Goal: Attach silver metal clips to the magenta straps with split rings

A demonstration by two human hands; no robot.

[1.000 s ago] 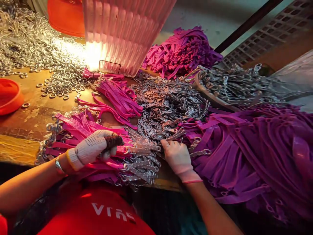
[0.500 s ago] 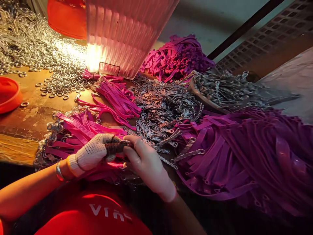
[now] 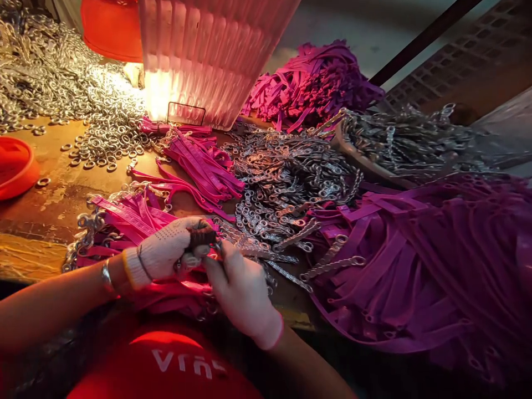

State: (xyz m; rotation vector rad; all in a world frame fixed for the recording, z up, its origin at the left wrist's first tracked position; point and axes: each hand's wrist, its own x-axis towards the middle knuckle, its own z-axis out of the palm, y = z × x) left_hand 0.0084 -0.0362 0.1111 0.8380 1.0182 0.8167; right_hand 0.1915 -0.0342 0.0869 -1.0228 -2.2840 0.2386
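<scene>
My left hand [image 3: 166, 250], in a white dotted glove with dark brown wrapping [image 3: 202, 235] at the fingers, is closed in front of me. Close against it, my right hand [image 3: 245, 291], also in a white glove, pinches with thumb and forefinger. A small dark or metallic bit shows where the fingertips meet, too hidden to name. Under and around the hands lie bright pink straps [image 3: 124, 213] with metal links [image 3: 85, 224] at their left ends. Braided-looking metal strips [image 3: 286, 172] are heaped just beyond my right hand.
Loose metal rings [image 3: 100, 136] are piled at the back left, near an orange-red bowl [image 3: 19, 166]. A ribbed translucent panel [image 3: 211, 61] stands before a bright lamp. Purple straps [image 3: 399, 266] spread over the right side. Another strap heap [image 3: 316, 83] and more metal strips [image 3: 411, 141] lie behind.
My left hand has moved slightly right, its wrapped fingers now higher. My right hand has turned and dropped a little, still pinching beside it. The view has shifted slightly.
</scene>
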